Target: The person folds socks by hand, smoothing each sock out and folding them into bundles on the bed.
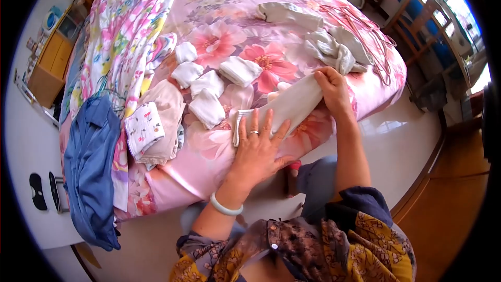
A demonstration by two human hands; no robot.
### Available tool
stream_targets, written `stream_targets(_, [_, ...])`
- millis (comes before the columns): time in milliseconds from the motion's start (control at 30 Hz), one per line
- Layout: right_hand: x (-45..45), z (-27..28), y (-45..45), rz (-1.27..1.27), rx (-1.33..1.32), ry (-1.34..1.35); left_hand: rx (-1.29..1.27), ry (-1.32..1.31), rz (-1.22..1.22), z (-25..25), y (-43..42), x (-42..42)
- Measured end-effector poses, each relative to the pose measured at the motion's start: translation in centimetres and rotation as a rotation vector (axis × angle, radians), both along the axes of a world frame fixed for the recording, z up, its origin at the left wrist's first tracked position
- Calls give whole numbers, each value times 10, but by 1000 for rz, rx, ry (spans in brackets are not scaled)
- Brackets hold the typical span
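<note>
A white sock (292, 105) with a ribbed cuff is stretched slantwise across the pink floral bedspread (219, 0). Flat on its cuff end lies my left hand (258, 149), fingers spread. My right hand (334, 91) pinches the other end of it between thumb and fingers. Just beyond my left hand are several small folded white bundles, including a bundle (209, 108) near the cuff and a larger bundle (240, 70) farther back. Past my right hand lie loose crumpled pale socks (339, 47) and a flat pale sock (289, 14).
To the left are a blue garment (91, 162) hanging over the bed edge, a folded cherry-print cloth (145, 130) on beige clothing (164, 109), and a bright floral cover (130, 21). Pink cord (383, 55) lies by the right edge. Wooden chairs (422, 26) stand beyond.
</note>
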State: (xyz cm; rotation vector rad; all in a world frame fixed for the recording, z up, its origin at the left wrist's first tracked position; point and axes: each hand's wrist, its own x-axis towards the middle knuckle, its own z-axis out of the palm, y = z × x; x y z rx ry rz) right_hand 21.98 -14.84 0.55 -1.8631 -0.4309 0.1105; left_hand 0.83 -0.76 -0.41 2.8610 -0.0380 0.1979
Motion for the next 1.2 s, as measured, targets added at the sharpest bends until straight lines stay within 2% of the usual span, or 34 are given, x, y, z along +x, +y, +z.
stream_targets(67, [4,-11,2,13,118,50,21,6,-2,1,0,1])
stream_targets(300, [-5,6,4,-11,347,141,31,-21,-4,0,-1,2])
stream_targets(400, [0,1,3,-46,348,94,59,-30,-16,0,1,2])
stream_targets(467, [13,-12,-3,-151,18,-207,41,-33,-18,-4,1,-1])
stream_targets(567, [14,-11,-1,-105,-200,-238,21,-106,-12,-7,3,1])
stream_targets(633, [10,-12,3,-70,-265,-381,-58,-158,-19,-9,6,-1])
stream_targets(700, [10,-12,4,-64,-258,-386,-191,-265,-18,-5,11,-2])
stream_targets(800, [10,-9,2,-63,-253,-325,-604,-418,51,3,31,-7])
stream_targets(867, [13,-12,1,-45,-246,-292,-806,-432,133,6,43,-12])
stream_targets(933, [9,-7,1,-25,-289,-283,-681,-525,126,17,56,-16])
stream_targets(1067, [7,-2,0,-21,-303,-253,-286,-379,-29,26,41,-18])
stream_targets(1100, [4,2,0,-13,-303,-216,-261,-348,-103,25,31,-13])
stream_targets(1200, [6,-6,-1,7,-312,-291,-144,-303,-109,-2,8,-1])
